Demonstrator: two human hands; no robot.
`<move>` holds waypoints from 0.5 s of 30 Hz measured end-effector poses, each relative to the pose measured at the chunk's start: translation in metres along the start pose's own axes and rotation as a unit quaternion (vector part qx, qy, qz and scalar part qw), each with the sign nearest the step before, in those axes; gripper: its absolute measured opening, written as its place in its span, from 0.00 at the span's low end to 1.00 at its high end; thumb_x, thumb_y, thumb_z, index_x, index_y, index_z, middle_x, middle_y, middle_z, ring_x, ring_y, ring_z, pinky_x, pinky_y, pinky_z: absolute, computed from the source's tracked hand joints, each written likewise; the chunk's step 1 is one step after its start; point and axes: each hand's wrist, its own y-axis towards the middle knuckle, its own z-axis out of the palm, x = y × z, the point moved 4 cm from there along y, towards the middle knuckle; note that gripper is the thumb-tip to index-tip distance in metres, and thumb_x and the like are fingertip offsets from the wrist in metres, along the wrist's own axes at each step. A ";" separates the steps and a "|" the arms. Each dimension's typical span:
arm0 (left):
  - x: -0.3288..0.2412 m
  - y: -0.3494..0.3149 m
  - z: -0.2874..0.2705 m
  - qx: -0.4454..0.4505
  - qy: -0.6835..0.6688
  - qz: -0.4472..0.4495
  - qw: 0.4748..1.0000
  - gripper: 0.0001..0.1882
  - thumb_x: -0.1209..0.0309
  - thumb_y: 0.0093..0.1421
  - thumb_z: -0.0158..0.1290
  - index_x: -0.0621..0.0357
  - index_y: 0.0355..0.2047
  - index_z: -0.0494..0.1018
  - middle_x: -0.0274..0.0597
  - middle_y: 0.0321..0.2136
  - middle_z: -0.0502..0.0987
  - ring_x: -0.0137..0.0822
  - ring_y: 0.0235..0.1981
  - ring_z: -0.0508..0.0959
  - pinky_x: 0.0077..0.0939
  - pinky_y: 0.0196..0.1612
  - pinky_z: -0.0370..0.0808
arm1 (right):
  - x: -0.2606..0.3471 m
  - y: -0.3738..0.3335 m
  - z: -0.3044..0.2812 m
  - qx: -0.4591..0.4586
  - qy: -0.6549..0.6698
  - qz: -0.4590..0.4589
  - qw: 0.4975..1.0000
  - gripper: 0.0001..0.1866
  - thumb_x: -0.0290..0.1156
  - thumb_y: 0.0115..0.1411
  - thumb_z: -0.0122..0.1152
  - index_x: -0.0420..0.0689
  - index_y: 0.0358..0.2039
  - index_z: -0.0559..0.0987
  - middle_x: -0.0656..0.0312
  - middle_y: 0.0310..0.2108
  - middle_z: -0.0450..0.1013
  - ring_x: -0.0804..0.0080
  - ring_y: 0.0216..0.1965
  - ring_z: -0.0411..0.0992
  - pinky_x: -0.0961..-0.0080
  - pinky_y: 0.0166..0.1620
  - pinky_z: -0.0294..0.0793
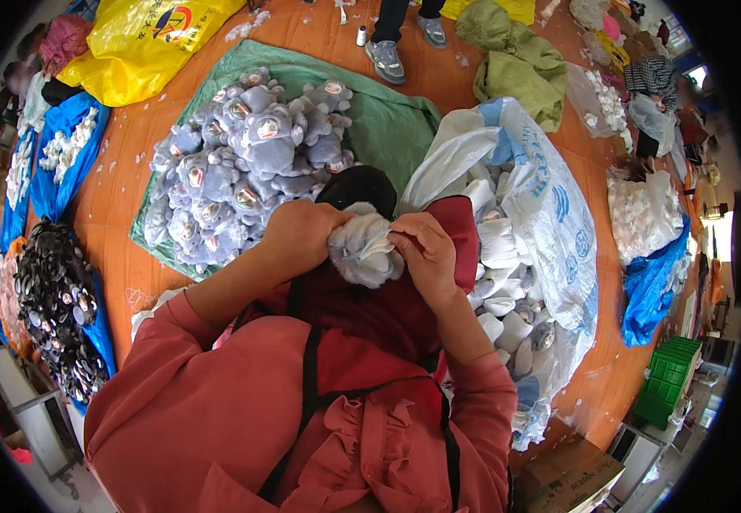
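Over my lap, both hands hold a small grey plush toy piece [369,272] with a whitish patch on the side facing up. My left hand [298,229] is closed on its left edge, thumb and fingers pressed to the fluff. On its right side my right hand [429,252] pinches the pale material between thumb and fingertips. I cannot make out whether a needle or thread is in that pinch. Beyond my hands lies a heap of grey plush toys [268,145] on a green sheet [388,128]. A white woven sack [558,222] holding white and grey pieces stands open to my right.
A person's shoes [385,61] stand beyond the green sheet. Yellow bags [140,51] and a dark plush pile [56,295] lie on the left. An olive sack [520,68], a green crate [668,380] and a cardboard box [571,479] are on the right.
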 end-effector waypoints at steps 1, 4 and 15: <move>0.000 0.000 0.000 -0.003 0.000 0.003 1.000 0.15 0.70 0.52 0.51 0.52 0.40 0.81 0.46 0.30 0.81 0.50 0.31 0.80 0.44 0.35 0.75 | -0.001 0.002 0.001 0.008 -0.006 -0.004 1.000 0.10 0.14 0.51 0.64 0.40 0.33 0.78 0.57 0.35 0.74 0.62 0.38 0.73 0.71 0.41 0.74; 0.003 -0.001 0.001 0.008 0.008 -0.002 1.000 0.16 0.66 0.51 0.54 0.50 0.40 0.81 0.45 0.33 0.82 0.49 0.35 0.81 0.43 0.37 0.76 | -0.001 0.005 0.006 0.009 -0.021 -0.027 0.999 0.11 0.14 0.51 0.63 0.40 0.33 0.75 0.56 0.33 0.72 0.59 0.36 0.72 0.70 0.39 0.72; 0.008 -0.006 -0.014 0.035 -0.022 -0.050 0.998 0.17 0.65 0.52 0.54 0.43 0.42 0.81 0.44 0.34 0.82 0.49 0.36 0.80 0.41 0.39 0.76 | 0.001 0.004 -0.001 -0.030 -0.049 -0.111 0.992 0.10 0.15 0.56 0.57 0.41 0.35 0.69 0.55 0.33 0.67 0.59 0.33 0.67 0.70 0.38 0.70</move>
